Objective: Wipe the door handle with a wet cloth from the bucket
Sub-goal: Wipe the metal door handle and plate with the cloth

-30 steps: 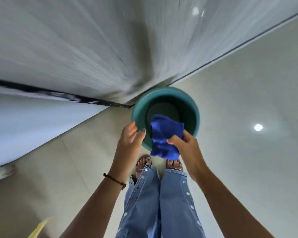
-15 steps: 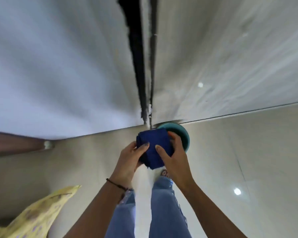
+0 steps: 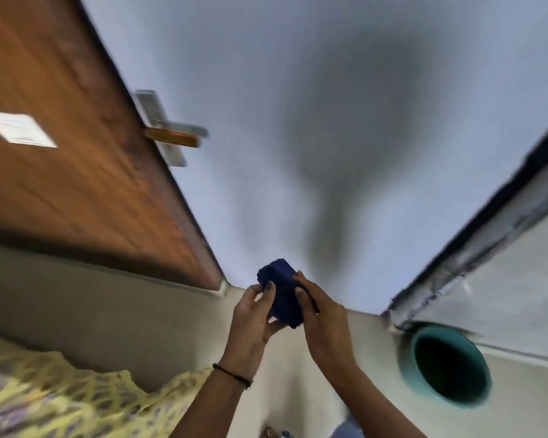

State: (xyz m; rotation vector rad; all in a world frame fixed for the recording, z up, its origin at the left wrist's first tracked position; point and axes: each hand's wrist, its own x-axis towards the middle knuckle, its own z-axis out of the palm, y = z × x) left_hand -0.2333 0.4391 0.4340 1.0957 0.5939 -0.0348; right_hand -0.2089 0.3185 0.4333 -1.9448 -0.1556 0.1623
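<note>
Holding the bunched blue cloth (image 3: 282, 292) between both palms, my left hand (image 3: 253, 314) cups it with thumb on top while my right hand (image 3: 321, 314) grips its other side. The teal bucket (image 3: 450, 366) sits on the floor to my right, against the wall. Farther off, up left, the door handle (image 3: 174, 134) juts from the wooden door (image 3: 70, 147), well apart from the cloth.

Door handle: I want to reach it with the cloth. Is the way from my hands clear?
Yes. The pale wall between the door handle and the cloth is bare. Floor between right hand and bucket is free. Lower left, yellow fabric crowds.
</note>
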